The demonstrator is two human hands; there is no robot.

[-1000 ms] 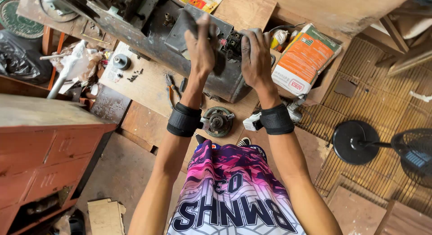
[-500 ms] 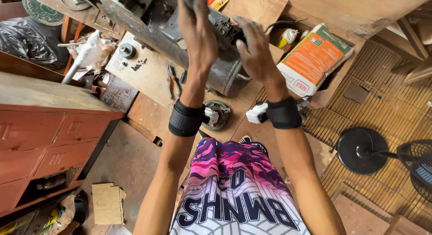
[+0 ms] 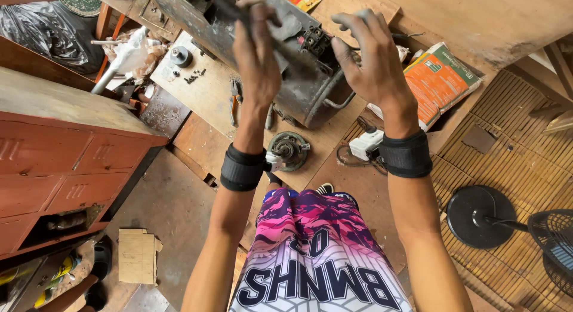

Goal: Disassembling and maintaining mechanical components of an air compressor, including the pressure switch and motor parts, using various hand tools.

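Both my hands are raised in front of me, grimy, each with a black wristband. My left hand [image 3: 256, 55] shows its back, fingers loosely bent and holding nothing that I can see. The fingers of my right hand [image 3: 369, 61] are spread and empty. Below them a grey, dirty metal machine housing [image 3: 310, 85] lies on a wooden board [image 3: 203, 91], with a black switch block on top. A round metal rotor part [image 3: 288, 149] lies on the floor just beyond my left wrist. Pliers [image 3: 234, 106] rest on the board.
An orange-and-white bag [image 3: 439, 82] lies right of the machine, a white plug block [image 3: 365, 146] with cable below it. A red metal cabinet [image 3: 71, 168] stands at left. A black fan base [image 3: 474, 216] and fan head [image 3: 552, 240] sit at right. Cardboard [image 3: 137, 255] lies on the floor.
Both hands have lifted off the machine housing and risen toward the camera, the fingers opening. The view has shifted slightly, and the machine has stayed in place.
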